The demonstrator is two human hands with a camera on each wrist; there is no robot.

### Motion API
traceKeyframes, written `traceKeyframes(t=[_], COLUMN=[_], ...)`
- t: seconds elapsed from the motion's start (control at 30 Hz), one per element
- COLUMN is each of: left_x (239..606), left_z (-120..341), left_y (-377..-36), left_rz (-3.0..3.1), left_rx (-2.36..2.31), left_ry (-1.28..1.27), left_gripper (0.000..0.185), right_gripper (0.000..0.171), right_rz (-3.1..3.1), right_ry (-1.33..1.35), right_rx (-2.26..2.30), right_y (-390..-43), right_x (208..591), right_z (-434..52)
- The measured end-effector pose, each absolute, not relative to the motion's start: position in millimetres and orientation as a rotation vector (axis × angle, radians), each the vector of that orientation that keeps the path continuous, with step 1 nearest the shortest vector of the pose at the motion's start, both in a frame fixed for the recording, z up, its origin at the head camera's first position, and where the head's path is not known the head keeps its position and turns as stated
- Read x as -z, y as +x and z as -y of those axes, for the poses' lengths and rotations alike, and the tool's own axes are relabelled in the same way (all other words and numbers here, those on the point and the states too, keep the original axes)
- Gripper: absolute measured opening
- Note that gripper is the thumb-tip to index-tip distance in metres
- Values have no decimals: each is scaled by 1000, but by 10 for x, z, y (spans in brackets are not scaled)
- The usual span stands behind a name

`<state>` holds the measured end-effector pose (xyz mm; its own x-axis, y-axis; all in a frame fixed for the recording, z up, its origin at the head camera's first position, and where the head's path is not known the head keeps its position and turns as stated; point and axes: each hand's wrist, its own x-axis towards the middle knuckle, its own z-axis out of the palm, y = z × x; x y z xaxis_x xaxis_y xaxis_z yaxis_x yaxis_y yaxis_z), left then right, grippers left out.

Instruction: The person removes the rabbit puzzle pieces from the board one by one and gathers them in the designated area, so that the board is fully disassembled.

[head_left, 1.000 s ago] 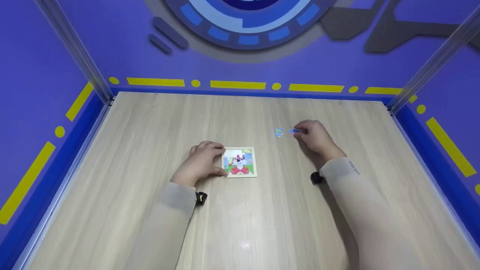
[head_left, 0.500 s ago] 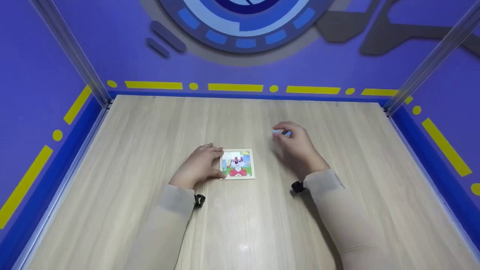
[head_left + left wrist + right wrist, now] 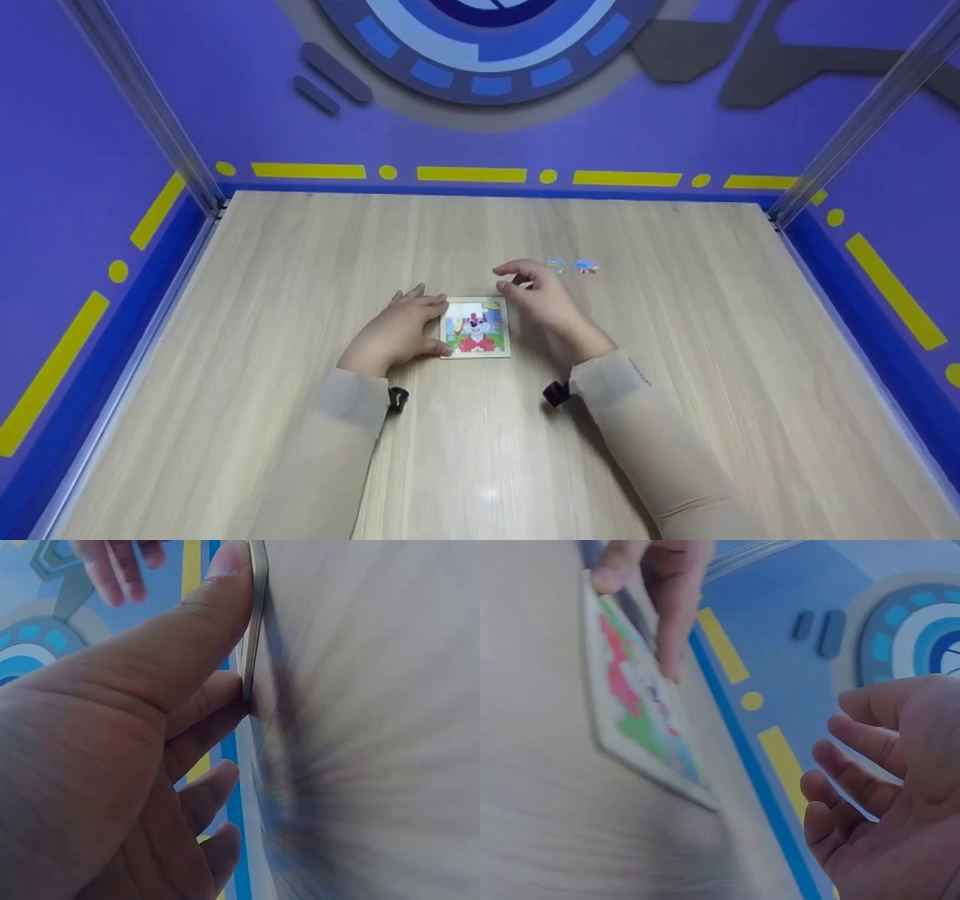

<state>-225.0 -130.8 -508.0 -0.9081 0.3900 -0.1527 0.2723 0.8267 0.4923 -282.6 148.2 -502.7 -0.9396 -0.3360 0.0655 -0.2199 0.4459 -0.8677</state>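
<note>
A small square jigsaw puzzle [image 3: 475, 334] in a pale wooden frame lies on the table, showing a red and white cartoon animal. Its upper left part is a bare white area. My left hand [image 3: 401, 330] holds the frame's left side, thumb at the near corner and fingers at the far one; the left wrist view shows the thumb [image 3: 217, 607] against the edge. Just off the frame's upper right corner hovers my right hand [image 3: 541, 296], fingers loosely bent. In the right wrist view that hand [image 3: 900, 772] has nothing visible between thumb and fingers.
Two loose puzzle pieces lie behind and right of the frame: a blue-green piece [image 3: 555, 265] and a blue piece with red [image 3: 586, 266]. The wooden table [image 3: 300, 255] is walled by purple panels [image 3: 480, 142] at the back and sides.
My right hand has left the loose pieces and moved left and nearer, to the frame's upper right corner. Both pieces lie on the table. My left hand stays on the frame.
</note>
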Motion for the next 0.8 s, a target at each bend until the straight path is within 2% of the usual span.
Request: traceKeyframes(t=[0.4, 0.8], left_x=[5072, 5100], left_z=[1302, 1305], left_y=[-2255, -2252], left_rz=[-2737, -2748], left_rx=[-708, -702], left_ry=[487, 482], left_gripper=[85, 85], right_gripper=[27, 21], right_rz=[-2725, -2731], right_ry=[-689, -771], right_rx=[1072, 995], right_y=[-2774, -2740], right_x=[5296, 5327], right_z=[-1329, -1356])
